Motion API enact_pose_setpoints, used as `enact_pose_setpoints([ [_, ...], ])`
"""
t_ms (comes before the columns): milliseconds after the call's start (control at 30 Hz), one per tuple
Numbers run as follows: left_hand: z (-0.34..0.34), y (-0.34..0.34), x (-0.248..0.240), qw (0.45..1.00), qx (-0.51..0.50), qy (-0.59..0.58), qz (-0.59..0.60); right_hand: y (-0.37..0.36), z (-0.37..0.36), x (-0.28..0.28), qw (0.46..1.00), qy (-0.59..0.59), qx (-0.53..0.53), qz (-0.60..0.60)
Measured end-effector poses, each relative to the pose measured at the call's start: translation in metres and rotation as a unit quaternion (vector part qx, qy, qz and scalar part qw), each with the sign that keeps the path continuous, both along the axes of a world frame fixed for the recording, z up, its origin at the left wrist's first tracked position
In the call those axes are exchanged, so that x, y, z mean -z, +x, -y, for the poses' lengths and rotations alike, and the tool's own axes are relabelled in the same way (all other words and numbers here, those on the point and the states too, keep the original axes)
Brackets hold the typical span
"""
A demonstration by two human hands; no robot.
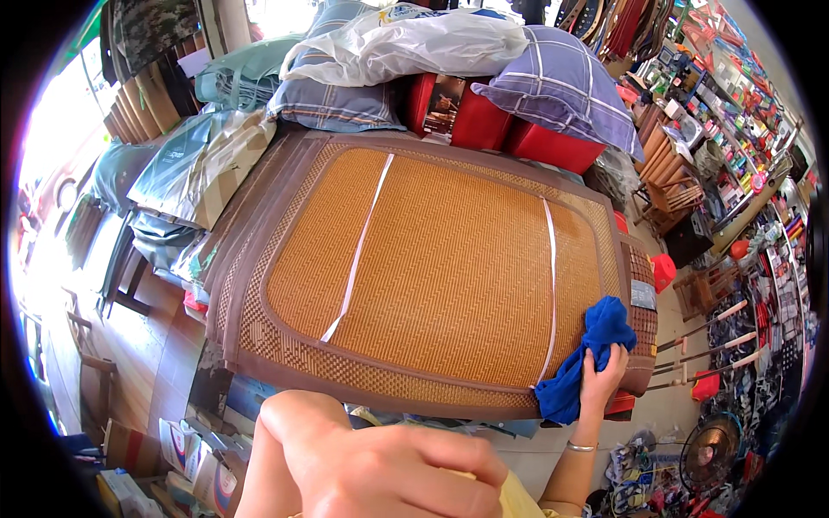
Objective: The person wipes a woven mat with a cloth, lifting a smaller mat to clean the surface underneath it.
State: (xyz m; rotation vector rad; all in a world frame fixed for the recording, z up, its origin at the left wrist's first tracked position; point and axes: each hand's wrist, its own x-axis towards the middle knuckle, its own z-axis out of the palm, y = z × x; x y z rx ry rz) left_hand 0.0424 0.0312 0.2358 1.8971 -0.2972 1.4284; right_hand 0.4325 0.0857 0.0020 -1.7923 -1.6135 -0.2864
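A woven tan mat (449, 268) with a brown border lies flat on a stack of similar mats. Two white straps (361, 246) run across it. At its near right corner, my right hand (602, 373) grips a crumpled blue cloth (574, 371), which rests over the mat's edge and partly hangs down. A bracelet circles that wrist. My left hand (389, 470) is close to the camera, in front of my body and short of the mat's near edge. Its fingers are curled together, and their undersides are hidden, so I cannot see whether they hold anything.
Plaid pillows (566, 91), a white plastic bag (414, 43) and red boxes (553, 147) line the mat's far side. Bagged goods (203, 164) sit at the left. Shelves of small wares (725, 112) and a fan (712, 453) stand right; cartons (211, 479) lie lower left.
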Motion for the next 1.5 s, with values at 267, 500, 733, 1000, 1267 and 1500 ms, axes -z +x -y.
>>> enact_pose_setpoints([
  [267, -0.010, -0.005, -0.004, 0.998, -0.001, 0.062, 0.028, 0.002, 0.001, -0.001, 1.000, -0.009, 0.006, -0.007],
  [500, 0.009, 0.014, -0.009, 0.985, -0.137, 0.039, 0.094, 0.002, -0.002, 0.003, 1.000, 0.001, -0.002, -0.002],
  [733, 0.007, 0.016, -0.008, 0.987, -0.116, 0.032, 0.106, -0.001, 0.000, -0.001, 1.000, 0.000, 0.001, -0.007],
  [1000, 0.003, 0.018, -0.004, 0.984, -0.114, 0.050, 0.129, 0.000, 0.000, 0.002, 1.000, 0.003, 0.000, -0.009],
  [1267, -0.015, 0.028, -0.003, 0.961, -0.120, 0.156, 0.195, -0.001, 0.001, -0.003, 1.000, -0.024, 0.010, -0.005],
  [1500, -0.006, 0.021, -0.008, 0.986, -0.103, 0.014, 0.127, 0.001, 0.000, 0.001, 1.000, -0.008, 0.006, -0.011],
])
